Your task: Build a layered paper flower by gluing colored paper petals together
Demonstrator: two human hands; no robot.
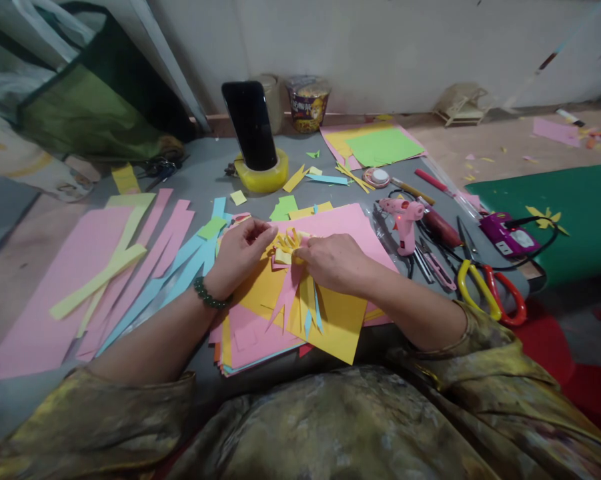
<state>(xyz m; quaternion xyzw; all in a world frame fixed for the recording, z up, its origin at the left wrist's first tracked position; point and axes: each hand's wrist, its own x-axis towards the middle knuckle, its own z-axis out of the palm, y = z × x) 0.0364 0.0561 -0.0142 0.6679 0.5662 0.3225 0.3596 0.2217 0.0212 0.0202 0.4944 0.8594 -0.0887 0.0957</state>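
A paper bow (289, 248) with yellow loops and pink, yellow and blue tails lies over a yellow sheet (337, 327). My right hand (330, 262) pinches it at its right side, near the middle. On its left, my left hand (243, 253) has curled fingers close to the loops; whether its fingertips grip any paper is not visible. Under the yellow sheet is a stack of pink and coloured paper (250, 347). Left of my hands lie long blue strips (180, 267), pink strips (167, 240) and light yellow strips (100, 283).
To the right are a pink glue gun (404, 217), cutters (435, 265), scissors (480, 283) and a purple power socket (510, 235). Behind, a phone (253, 127) leans on a yellow tape roll (264, 173), near a noodle cup (307, 103). A green bag (100, 100) stands at the back left.
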